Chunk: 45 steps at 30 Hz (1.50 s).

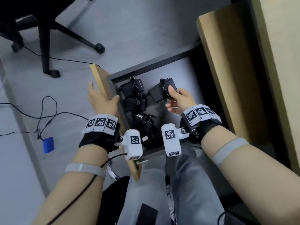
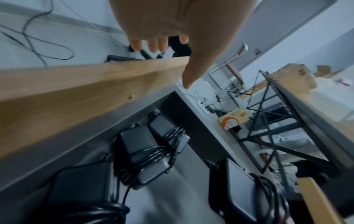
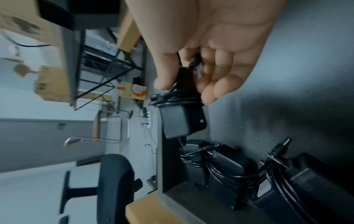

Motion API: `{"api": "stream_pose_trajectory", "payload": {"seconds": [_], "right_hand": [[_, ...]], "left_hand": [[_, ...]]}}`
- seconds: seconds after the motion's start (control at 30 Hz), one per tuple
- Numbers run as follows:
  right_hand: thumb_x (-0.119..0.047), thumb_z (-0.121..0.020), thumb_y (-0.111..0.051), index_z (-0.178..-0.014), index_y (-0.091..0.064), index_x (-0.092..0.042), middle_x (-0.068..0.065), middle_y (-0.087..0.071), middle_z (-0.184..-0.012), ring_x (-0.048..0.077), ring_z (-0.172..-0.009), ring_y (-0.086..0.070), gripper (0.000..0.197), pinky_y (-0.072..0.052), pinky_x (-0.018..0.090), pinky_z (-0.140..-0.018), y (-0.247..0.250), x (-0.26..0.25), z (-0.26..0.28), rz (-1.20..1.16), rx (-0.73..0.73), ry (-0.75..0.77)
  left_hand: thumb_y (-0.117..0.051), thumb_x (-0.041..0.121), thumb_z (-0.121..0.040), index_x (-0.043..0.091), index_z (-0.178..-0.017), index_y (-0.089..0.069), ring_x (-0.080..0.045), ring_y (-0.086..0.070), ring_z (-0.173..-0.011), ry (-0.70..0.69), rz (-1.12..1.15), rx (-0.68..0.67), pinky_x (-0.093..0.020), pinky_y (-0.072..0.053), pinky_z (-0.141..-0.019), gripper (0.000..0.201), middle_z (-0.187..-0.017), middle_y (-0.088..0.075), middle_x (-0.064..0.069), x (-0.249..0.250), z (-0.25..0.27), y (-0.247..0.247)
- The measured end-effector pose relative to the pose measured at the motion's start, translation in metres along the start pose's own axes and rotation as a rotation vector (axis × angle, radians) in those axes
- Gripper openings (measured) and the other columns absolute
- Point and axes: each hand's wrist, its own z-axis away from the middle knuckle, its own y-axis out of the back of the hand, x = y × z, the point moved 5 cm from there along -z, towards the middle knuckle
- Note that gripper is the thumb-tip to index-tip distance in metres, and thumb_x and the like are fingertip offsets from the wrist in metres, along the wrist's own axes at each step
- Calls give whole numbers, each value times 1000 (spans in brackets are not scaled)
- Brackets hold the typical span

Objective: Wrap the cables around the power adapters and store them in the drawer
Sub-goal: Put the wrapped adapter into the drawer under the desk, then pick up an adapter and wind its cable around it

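Drawer point(image 1: 164, 65) is seen pulled out beneath the head camera, with several wrapped adapters point(image 1: 132, 87) lying in a row against its front wall. One more adapter point(image 1: 159, 92), its cable point(image 1: 163, 90) wound round the middle, is held over the bare part of the drawer floor by the right hand point(image 1: 178, 98); the thumb and fingers are pinched on the end nearest the palm, and in the right wrist view the plug tip appears to be trapped under the fingers as well. The left hand point(image 1: 101, 99) is laid on the wooden drawer front point(image 1: 103, 88), fingers over the outer face and thumb over the top edge, nothing being carried by it.

Placing is judged to be the step in hand, with most of the task seemingly done. The main risk is thought to lie in the coil: only finger pressure seems to keep the loose end in place, so the turns may spring open once the grip is let go, and the cable could spill over the neighbours or catch their exposed plugs. If the adapter is dropped from height rather than set down, the coil could be knocked loose. Were the drawer pushed shut early, the right hand or a stray loop could be pinched against the frame
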Motion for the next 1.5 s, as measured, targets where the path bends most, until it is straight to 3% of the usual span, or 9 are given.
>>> {"api": "stream_pose_trajectory", "payload": {"seconds": [0.17, 0.53, 0.6, 0.73, 0.97, 1.03, 1.17, 1.3, 1.5], "right_hand": [[-34, -91, -53, -74, -38, -15, 3, -46, -64, 13, -55, -51, 29, -48, 18, -40, -13, 7, -44, -85, 44, -79], [-37, -94, -47, -87, -41, -15, 5, -53, -70, 15, -58, -57, 24, -53, 22, -46, -27, 21, -80, 112, 28, -144], [-35, -95, -47, -104, -45, -14, 4, -53, -71, 15, -59, -56, 24, -52, 22, -47, -27, 18, -73, 149, 5, -111], [-29, -96, -47, -141, -24, -25, 2, -47, -69, 14, -58, -53, 51, -50, 21, -46, -19, 13, -52, 130, -32, -116], [-16, -95, -48, -113, -48, -15, 3, -54, -73, 13, -58, -55, 19, -48, 21, -48, 10, -13, 13, 1, -56, -100], [-14, -94, -48, -100, -53, -16, 3, -57, -74, 12, -59, -56, 7, -48, 21, -50, 25, -27, 38, -49, -82, -56], [-13, -95, -46, -88, -54, -20, 4, -57, -75, 13, -61, -55, 13, -46, 22, -58, 64, -58, 95, -151, -141, 80], [-15, -95, -46, -91, -57, -19, 2, -59, -72, 7, -53, -58, 12, -48, 18, -52, 146, -79, 161, -273, -99, 248], [-11, -95, -46, -88, -59, -19, 3, -58, -71, 6, -53, -57, 17, -47, 19, -54, 286, -72, 236, -300, 137, 419]], "left_hand": [[-49, -3, -88, 17, -147, -10, -26, -38, -132, 41, 47, -131, -46, -32, -111, 73, -147, -35, -7, -24, -9, -14], [-41, -4, -91, 20, -148, -1, -22, -33, -136, 34, 25, -131, -36, -25, -115, 74, -151, -29, -2, -27, -8, -17], [-41, -5, -91, 19, -148, -1, -20, -32, -136, 37, 22, -123, -31, -24, -114, 74, -151, -28, -2, -26, -7, -17], [-42, -7, -90, 17, -149, -1, -22, -33, -136, 72, 21, -134, -32, -26, -113, 75, -151, -28, -4, -21, -5, -16], [-70, 2, -75, 7, -146, -17, -29, -28, -136, 35, -32, -53, -37, -25, -113, 89, -149, -25, -14, 33, 32, -10], [-64, 1, -80, 9, -145, -22, -21, -35, -132, -30, 66, -160, -26, -31, -106, 77, -146, -32, -10, 63, 60, -23], [-54, 1, -87, 12, -128, -46, -9, -58, -90, -91, 263, -534, -21, -43, -77, 43, -113, -61, -3, 127, 128, -57], [-61, 14, -79, 25, -101, -55, -7, -59, -85, -223, 275, -790, -20, -44, -73, 26, -95, -65, 7, 194, 216, -96], [-50, 7, -91, 23, -104, -55, -6, -60, -81, -346, 205, -986, -22, -43, -73, 22, -94, -66, 8, 241, 335, -174]]}}
